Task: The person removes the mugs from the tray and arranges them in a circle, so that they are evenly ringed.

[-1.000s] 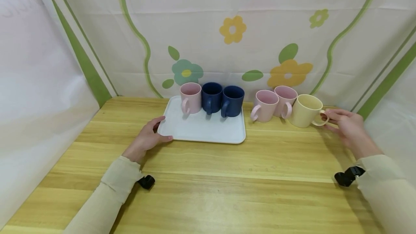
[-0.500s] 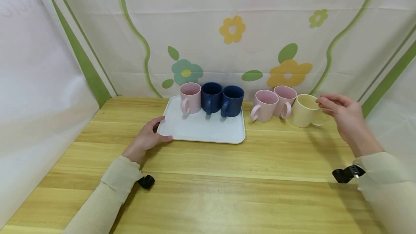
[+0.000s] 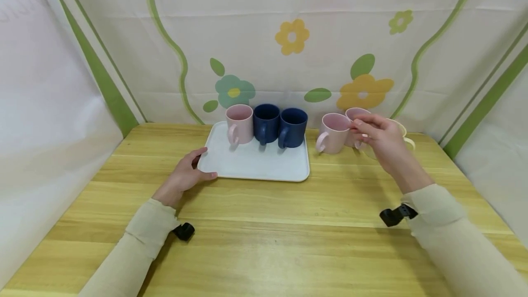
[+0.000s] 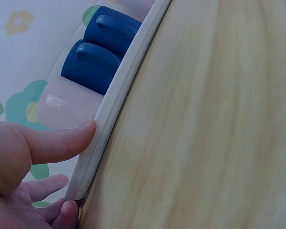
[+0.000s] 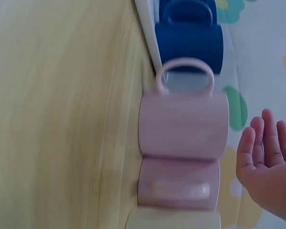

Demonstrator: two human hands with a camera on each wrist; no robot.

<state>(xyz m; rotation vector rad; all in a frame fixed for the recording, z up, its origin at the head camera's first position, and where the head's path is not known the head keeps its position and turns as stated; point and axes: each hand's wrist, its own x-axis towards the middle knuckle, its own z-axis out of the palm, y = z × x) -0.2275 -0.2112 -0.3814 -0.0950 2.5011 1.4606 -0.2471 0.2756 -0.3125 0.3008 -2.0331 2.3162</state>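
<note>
My left hand (image 3: pixel 181 178) grips the left front corner of a white tray (image 3: pixel 255 166), thumb on its front rim and fingers at its left side. Along the back of the tray stand a pink mug (image 3: pixel 245 127) and two dark blue mugs (image 3: pixel 266 125), handles facing forward. My right hand (image 3: pixel 385 143) is raised over the mugs to the right, holding nothing; its fingers look loosely extended in the right wrist view. Below it are a pink mug (image 5: pixel 183 126), a second pink mug (image 5: pixel 178 183) and a yellow mug (image 5: pixel 174 220), partly hidden by the hand in the head view.
The wooden table (image 3: pixel 264 237) carries everything. Behind the mugs hangs a white cloth backdrop (image 3: pixel 247 35) with printed flowers, and white panels (image 3: pixel 45 104) close in the sides.
My right hand has let go of the yellow mug's handle, risen, and moved left over the pink mugs. My left hand stays at the tray; the mugs stay put.
</note>
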